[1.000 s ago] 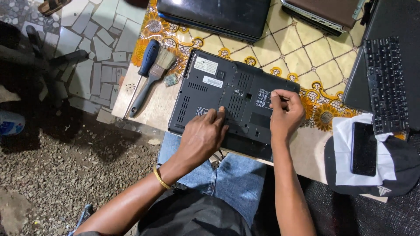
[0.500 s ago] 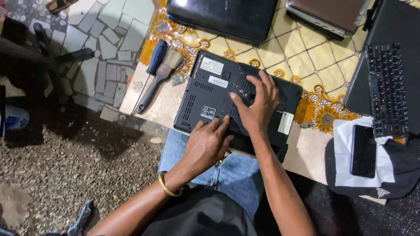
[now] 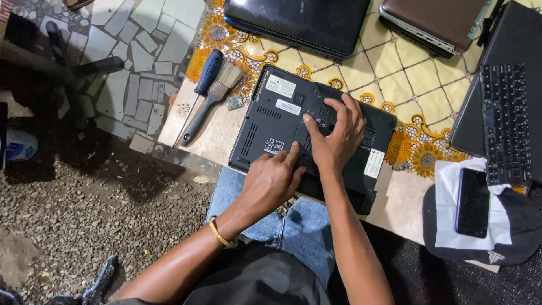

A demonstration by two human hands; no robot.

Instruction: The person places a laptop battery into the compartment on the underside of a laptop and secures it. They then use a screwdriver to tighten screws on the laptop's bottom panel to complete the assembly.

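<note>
Both hands press flat and open on the upturned black laptop (image 3: 282, 121) at the tabletop's (image 3: 214, 133) near edge, left hand (image 3: 274, 181), right hand (image 3: 337, 135); it overhangs slightly, so uneven pressure could tip it

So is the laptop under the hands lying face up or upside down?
Upside down. The laptop shows its underside: white stickers, vent slots and panel seams, no keyboard or screen. Both hands rest flat on it, left hand, right hand.

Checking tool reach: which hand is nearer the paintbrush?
Left. The left hand rests on the laptop's near edge, closer to the paintbrush; the right hand sits farther right.
</note>
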